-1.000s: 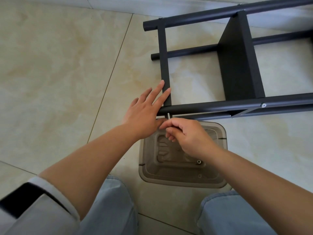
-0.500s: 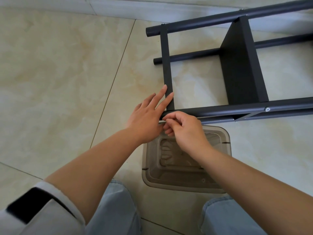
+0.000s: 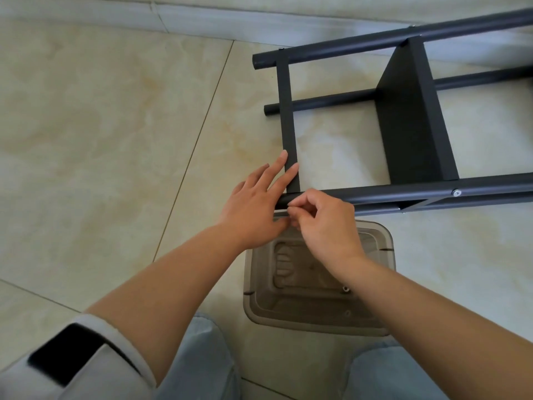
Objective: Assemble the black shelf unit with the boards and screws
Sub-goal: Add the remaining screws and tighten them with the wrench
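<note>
The black shelf unit [image 3: 403, 194] lies on its side on the tiled floor, its round poles running left to right. A narrow black board [image 3: 287, 111] spans the poles at their left end; a wider black board [image 3: 409, 122] stands further right. My left hand [image 3: 256, 206] lies flat with fingers spread on the narrow board's near end and the near pole. My right hand [image 3: 323, 223] pinches a small screw against the near pole at that joint; the screw is mostly hidden by my fingertips. A silver screw head [image 3: 456, 193] shows on the near pole further right.
A translucent brown plastic tray [image 3: 317, 284] with a few small screws sits on the floor between my knees, right under my right wrist. A pale baseboard [image 3: 202, 18] runs along the top. Beige tiles spread to the left.
My right hand has moved up from just below the near pole to touch it at the joint. The screw shaft that showed above my fingers is now hidden. My left hand stays put.
</note>
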